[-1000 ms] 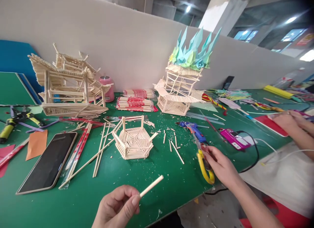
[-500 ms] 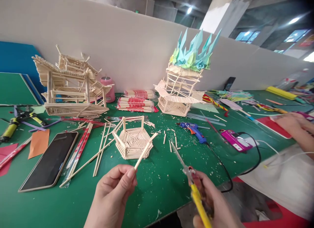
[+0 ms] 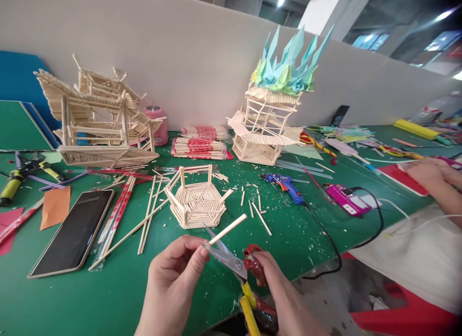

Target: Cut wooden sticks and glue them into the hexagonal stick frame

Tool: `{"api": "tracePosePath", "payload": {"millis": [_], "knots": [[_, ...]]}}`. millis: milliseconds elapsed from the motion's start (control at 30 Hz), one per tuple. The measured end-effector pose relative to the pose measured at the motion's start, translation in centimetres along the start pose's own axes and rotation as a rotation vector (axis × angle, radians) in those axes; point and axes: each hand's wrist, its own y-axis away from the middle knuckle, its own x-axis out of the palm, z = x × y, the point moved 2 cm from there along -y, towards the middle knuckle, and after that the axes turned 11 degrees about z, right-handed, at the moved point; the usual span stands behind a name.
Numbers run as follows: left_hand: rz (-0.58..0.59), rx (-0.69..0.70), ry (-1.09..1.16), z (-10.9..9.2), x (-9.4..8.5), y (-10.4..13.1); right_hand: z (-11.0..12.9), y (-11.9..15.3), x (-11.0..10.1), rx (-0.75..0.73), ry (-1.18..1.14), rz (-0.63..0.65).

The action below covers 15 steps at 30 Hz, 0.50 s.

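My left hand (image 3: 176, 278) pinches a short wooden stick (image 3: 231, 227) that points up and to the right. In my right hand (image 3: 277, 292) is a pair of scissors (image 3: 231, 261) with red and yellow handles. Its blades are spread around the stick, close to my left fingertips. Just behind them a hexagonal stick frame (image 3: 197, 206) rests on the table, with a woven-looking floor and upright posts joined by rails at the back and left. Long loose sticks (image 3: 147, 215) lie to its left, and short cut pieces (image 3: 262, 218) lie to its right.
A stick house (image 3: 104, 119) and a stick tower (image 3: 263, 129) topped with blue paper stand along the wall. A blue glue gun (image 3: 283, 187), a pink box with a cable (image 3: 346, 199) and a phone (image 3: 74, 235) lie around. Another person's arm (image 3: 436, 182) is at right.
The scissors have moved left and opened around the stick by my left fingers. The stick has tilted further right. Another stick piece now lies on the table right of the frame.
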Motion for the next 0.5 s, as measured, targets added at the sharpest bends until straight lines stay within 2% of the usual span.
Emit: {"api": "tracePosePath", "payload": {"millis": [167, 300, 500], "knots": [[0.042, 0.057, -0.064, 0.2, -0.1, 0.0, 0.0, -0.7, 0.9, -0.04, -0.056, -0.033], [0.055, 0.065, -0.099, 0.4, -0.2, 0.0, -0.4, -0.7, 1.7, -0.007, -0.101, -0.072], [0.09, 0.105, -0.142, 0.9, -0.6, -0.1, 0.2, -1.0, 2.0, 0.008, -0.239, -0.056]]}}
